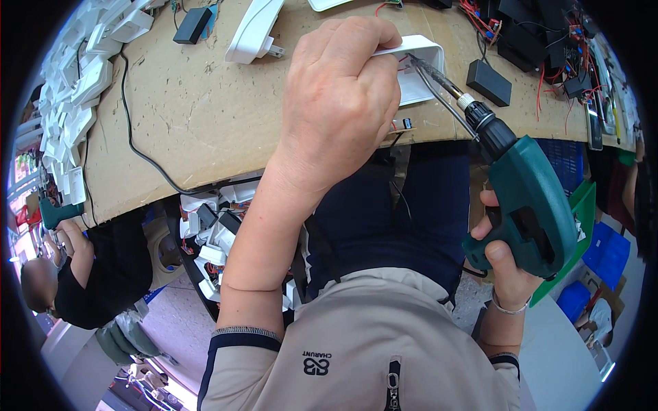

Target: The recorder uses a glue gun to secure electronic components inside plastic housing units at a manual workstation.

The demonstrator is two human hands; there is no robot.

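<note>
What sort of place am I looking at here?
Probably an electronics assembly or repair workshop: the right hand grips a green gun-shaped tool, likely for soldering, white plastic casings are heaped at left, and black parts with red wires lie at upper right.

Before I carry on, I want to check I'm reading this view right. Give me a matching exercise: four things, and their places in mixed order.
Things
1. Green pistol-grip tool
2. White housing
3. Heap of white casings
4. Black cable

Places
A. Along the left end of the table
B. Held at its edge by the left hand
C. Curving over the tabletop, between heap and left hand
D. Gripped in the right hand

Pairs: 1-D, 2-B, 3-A, 4-C
</note>
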